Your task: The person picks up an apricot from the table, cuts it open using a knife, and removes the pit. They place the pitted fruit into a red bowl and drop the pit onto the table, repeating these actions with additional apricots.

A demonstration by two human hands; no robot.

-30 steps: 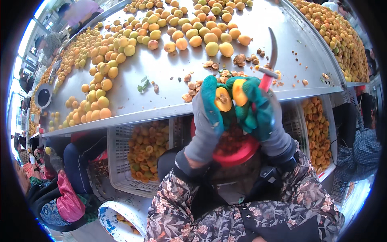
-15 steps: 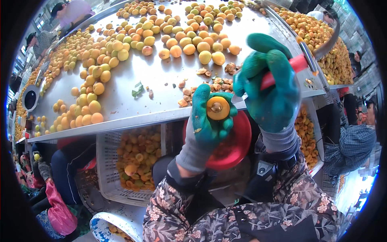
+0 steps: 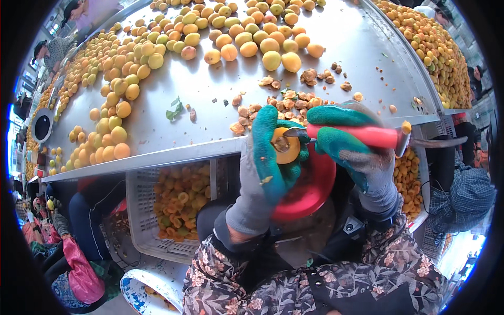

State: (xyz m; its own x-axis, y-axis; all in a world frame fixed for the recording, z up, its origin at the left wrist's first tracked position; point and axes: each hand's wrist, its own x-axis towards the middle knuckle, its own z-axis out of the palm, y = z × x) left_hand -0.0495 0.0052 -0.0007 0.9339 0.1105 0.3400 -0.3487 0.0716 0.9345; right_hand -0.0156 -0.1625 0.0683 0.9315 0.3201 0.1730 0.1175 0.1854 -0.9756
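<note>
My left hand point(image 3: 269, 157), in a green-coated grey glove, is closed round a halved apricot point(image 3: 286, 156) whose cut face shows a brown pit. In my gloved right hand point(image 3: 341, 149) is a knife point(image 3: 367, 136) with a red handle; its short blade touches the cut fruit beside the pit. A curved metal end sticks out behind the handle. Both hands are over a red basin point(image 3: 304, 202), at the near edge of the metal table point(image 3: 157, 152). Just beyond them lies a pile of apricot pits point(image 3: 294, 103).
Whole apricots point(image 3: 270, 44) spread over the table's far and left parts, with a larger heap point(image 3: 436, 52) at right. Below, a white basket point(image 3: 142, 210) holds apricot halves, and more halves point(image 3: 407, 181) sit at right. A white bucket point(image 3: 134, 289) stands lower left. People sit on both sides.
My right hand has come down from its raised position, bringing the knife blade onto the halved apricot. My left hand keeps hold of the fruit.
</note>
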